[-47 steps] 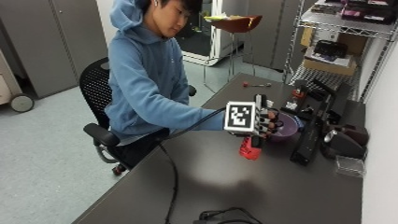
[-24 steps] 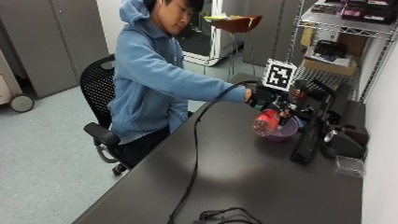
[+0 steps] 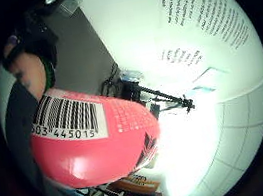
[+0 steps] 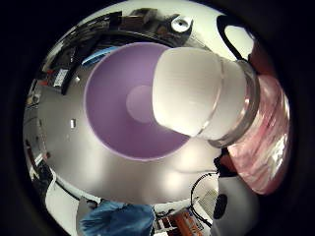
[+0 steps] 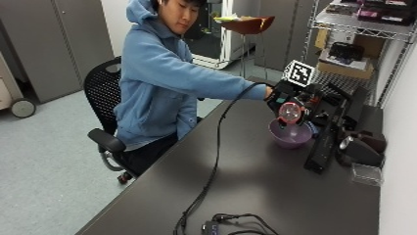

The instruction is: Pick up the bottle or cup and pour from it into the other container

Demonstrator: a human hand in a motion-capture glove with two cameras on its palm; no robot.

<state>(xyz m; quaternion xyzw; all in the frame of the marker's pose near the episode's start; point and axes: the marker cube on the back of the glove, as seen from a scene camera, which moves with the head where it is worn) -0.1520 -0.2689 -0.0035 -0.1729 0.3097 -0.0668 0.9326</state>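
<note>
Right hand (image 5: 279, 93): gloved, reaching across the dark table (image 5: 261, 186), fingers wrapped around a red bottle (image 5: 289, 111).
Red bottle: tipped on its side in the grip, white cap (image 4: 189, 93) pointing down over the bowl, barcode label (image 3: 68, 116) close to the palm.
Cap: on the bottle neck; whether anything pours out cannot be told.
Purple bowl (image 5: 290, 134): directly below the hand and bottle mouth, standing on the table; inside (image 4: 123, 113) looking empty from the thumb-side view.
Black equipment (image 5: 322, 142): just beyond the hand, beside the bowl.
Black cable (image 5: 215, 166): trailing back from the hand along the table.
</note>
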